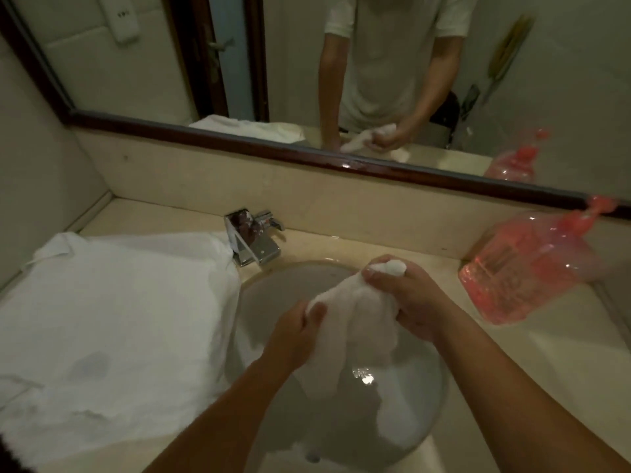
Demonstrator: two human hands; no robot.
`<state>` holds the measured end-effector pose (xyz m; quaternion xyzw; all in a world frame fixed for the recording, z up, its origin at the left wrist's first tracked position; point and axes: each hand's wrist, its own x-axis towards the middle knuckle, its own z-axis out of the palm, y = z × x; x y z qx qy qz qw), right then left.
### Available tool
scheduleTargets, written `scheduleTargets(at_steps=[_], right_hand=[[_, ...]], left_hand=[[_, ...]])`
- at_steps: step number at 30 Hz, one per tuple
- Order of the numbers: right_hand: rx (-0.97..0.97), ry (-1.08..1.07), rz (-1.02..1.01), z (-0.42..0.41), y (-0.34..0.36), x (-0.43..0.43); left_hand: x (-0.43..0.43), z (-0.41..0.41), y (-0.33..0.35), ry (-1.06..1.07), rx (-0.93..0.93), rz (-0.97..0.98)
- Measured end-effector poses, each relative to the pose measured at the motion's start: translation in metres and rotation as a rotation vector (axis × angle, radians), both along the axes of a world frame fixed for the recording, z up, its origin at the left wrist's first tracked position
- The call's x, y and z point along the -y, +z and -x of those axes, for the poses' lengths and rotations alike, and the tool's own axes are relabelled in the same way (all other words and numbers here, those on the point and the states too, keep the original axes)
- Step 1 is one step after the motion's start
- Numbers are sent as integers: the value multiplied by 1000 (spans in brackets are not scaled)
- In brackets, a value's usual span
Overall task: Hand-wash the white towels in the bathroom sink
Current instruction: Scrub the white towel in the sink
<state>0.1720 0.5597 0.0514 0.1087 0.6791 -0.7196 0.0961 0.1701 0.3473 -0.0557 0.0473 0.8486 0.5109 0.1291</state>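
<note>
A small wet white towel (355, 322) hangs over the round sink (269, 291), held between both hands. My right hand (409, 298) grips its bunched top end, with a tuft sticking out above the fingers. My left hand (297, 332) grips the towel's left side, thumb on top. The lower part of the towel droops into the basin, where more white cloth (399, 414) lies in shallow water. A large white towel (112, 322) is spread on the counter left of the sink, with a damp grey patch on it.
A chrome faucet (254, 238) stands at the back left of the sink. A pink plastic bag (526, 271) sits on the counter at the right. The mirror (307, 63) above the beige backsplash reflects a person and both towels.
</note>
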Motion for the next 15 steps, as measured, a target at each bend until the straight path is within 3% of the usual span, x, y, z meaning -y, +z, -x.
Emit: scheduleTargets(at_steps=[5, 8, 11, 15], right_hand=[[-51, 15, -212, -5, 61, -26], [128, 214, -242, -9, 70, -29], [238, 310, -296, -12, 62, -13], [15, 122, -459, -7, 47, -5]], left_hand=[[7, 35, 87, 15, -303, -81], [12, 55, 125, -55, -444, -46], [8, 55, 123, -142, -317, -25], [16, 52, 107, -144, -192, 103]])
